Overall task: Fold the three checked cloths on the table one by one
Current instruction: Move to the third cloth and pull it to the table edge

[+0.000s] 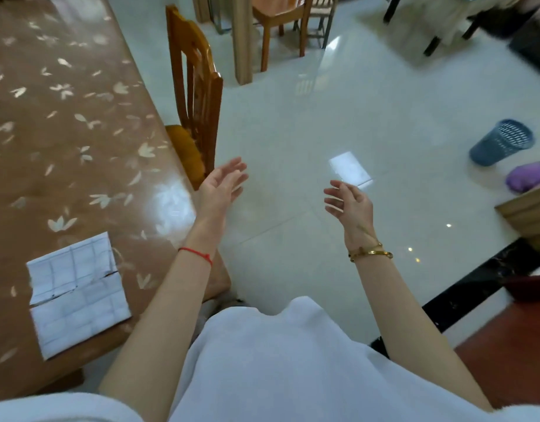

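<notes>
A folded white checked cloth (77, 292) lies flat near the front edge of the brown flower-patterned table (67, 132), at the lower left; it looks like a stack of folded pieces. My left hand (221, 184) is raised over the floor just right of the table's corner, fingers straight, holding nothing. My right hand (349, 205) hovers further right over the floor tiles, fingers loosely spread and empty. Both hands are well away from the cloth. I see no other cloth in this view.
A wooden chair (195, 95) stands against the table's right edge. More chairs (280, 19) stand at the back. A blue mesh bin (501, 143) and a purple bundle (527, 176) sit on the glossy floor at right.
</notes>
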Motion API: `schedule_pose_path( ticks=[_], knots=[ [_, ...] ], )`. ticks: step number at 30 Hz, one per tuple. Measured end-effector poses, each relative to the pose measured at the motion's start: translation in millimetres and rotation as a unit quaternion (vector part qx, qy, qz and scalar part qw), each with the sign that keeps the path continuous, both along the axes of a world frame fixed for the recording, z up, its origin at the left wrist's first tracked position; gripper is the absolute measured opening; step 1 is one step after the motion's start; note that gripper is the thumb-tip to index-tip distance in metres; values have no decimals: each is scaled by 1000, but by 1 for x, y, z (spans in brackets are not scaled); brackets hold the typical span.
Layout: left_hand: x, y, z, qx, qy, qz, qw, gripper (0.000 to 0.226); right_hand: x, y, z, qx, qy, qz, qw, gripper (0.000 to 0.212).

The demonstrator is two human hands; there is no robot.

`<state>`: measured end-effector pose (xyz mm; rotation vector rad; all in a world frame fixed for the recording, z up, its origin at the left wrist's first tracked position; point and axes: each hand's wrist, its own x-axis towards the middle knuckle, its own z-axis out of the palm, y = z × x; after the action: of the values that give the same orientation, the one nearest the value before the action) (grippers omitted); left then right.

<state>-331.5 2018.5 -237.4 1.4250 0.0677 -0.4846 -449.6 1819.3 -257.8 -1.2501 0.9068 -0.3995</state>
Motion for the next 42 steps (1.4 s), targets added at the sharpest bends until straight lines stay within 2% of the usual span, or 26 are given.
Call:
schedule_pose_path(
  ticks=[5,9,17,25,34,42],
  knots=[
    [4,-56,7,-3,-9,-14,1000,22,5,-60,9,1,-11,-5,1000,27],
    [19,-92,9,-9,-16,-20,1000,25,24,-92,12,8,-21,-8,1000,28],
    [91,-167,-6,-19,-2,-14,1000,29,95,-158,1,-1,-12,11,1000,29],
    [232,-227,9,-33,-11,-2,999,27,251,-222,17,-10,-18,62,998,26],
    [375,-263,26,-29,-17,22,999,31,418,-256,27,-5,-46,115,992,24],
    [488,-288,20,-24,-17,80,996,28,556,-286,17,-2,-34,176,984,26]
  ],
)
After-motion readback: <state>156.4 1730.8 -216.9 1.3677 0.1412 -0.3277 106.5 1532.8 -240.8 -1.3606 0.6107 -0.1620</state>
